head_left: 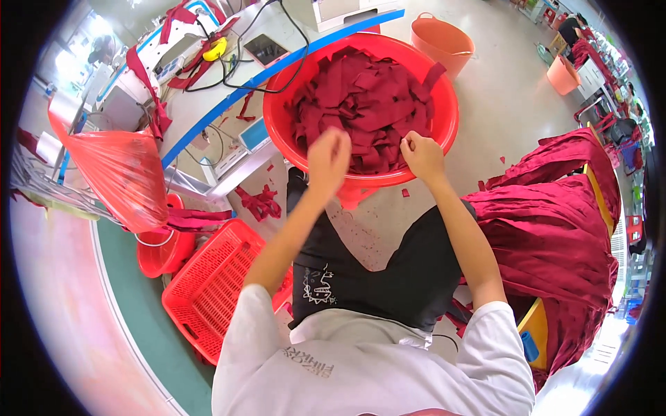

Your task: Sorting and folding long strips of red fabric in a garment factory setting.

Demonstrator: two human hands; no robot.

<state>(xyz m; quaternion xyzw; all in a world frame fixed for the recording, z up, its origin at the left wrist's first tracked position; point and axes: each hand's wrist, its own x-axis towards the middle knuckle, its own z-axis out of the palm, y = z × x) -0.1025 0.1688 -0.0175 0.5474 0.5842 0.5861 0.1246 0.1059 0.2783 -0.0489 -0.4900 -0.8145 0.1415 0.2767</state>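
A large red basin (447, 139) in front of my knees is heaped with dark red cloth strips (368, 100). Over its near left part hangs my left hand (329, 161), somewhat blurred, with fingers curled closed. My right hand (423, 158) is above the near right rim, its thumb and fingertips pinched together. Whatever either hand grips is too small or hidden to make out. Between the two hands, more cut strips show in the basin.
Long dark red fabric (541, 229) drapes over a yellow-edged stand at my right. On my left are a red plastic crate (215, 284), a red bucket (166, 253) and a hanging red plastic bag (121, 173). A blue-edged table (208, 104) holds cables and a phone (266, 50). Beyond stands an orange tub (444, 45).
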